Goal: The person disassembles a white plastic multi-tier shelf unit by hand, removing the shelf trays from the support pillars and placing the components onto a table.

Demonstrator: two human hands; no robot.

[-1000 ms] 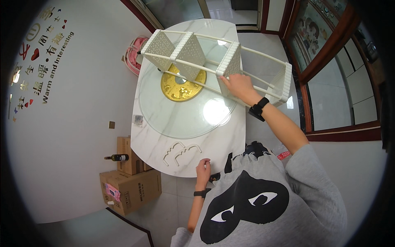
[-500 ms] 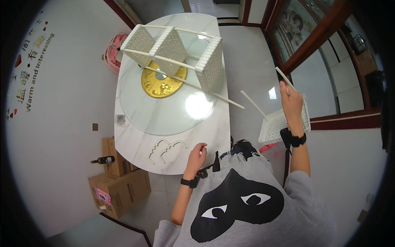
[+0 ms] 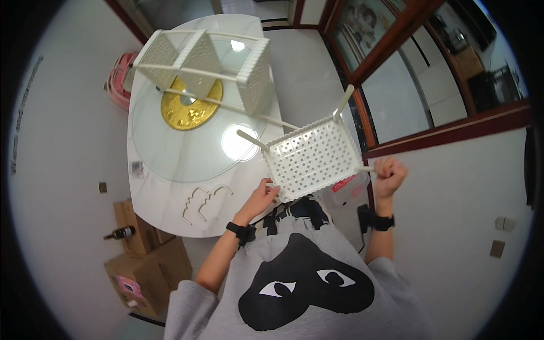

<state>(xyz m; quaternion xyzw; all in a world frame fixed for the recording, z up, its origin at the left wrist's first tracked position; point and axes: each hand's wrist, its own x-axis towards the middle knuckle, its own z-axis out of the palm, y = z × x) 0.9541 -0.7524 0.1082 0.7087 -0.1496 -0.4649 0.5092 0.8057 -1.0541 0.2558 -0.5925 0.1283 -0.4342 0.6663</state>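
A white plastic shelf tray (image 3: 314, 158) with star-shaped holes is held up in front of me, past the table's right edge. White poles stand out from its two far corners and its near right corner. My right hand (image 3: 390, 177) is closed around the near right pole (image 3: 367, 168). At the near left corner, my left hand (image 3: 260, 201) has its fingers on the tray's rim. A larger white shelf rack (image 3: 258, 76) lies on its side on the table, its tiers joined by long poles, one reaching toward the tray.
The round glass turntable (image 3: 164, 161) with a gold centre disc (image 3: 175, 113) sits on the white marble table (image 3: 147, 198). Two bent white pieces (image 3: 207, 201) lie at its near edge. Cardboard boxes (image 3: 150, 277) and a dark bottle (image 3: 122, 233) stand at left. A wood-framed glass door (image 3: 391, 51) is at right.
My right hand has brought the tray up from the right side to in front of me and turned it. My left hand has gone from free beside the table to the tray's corner.
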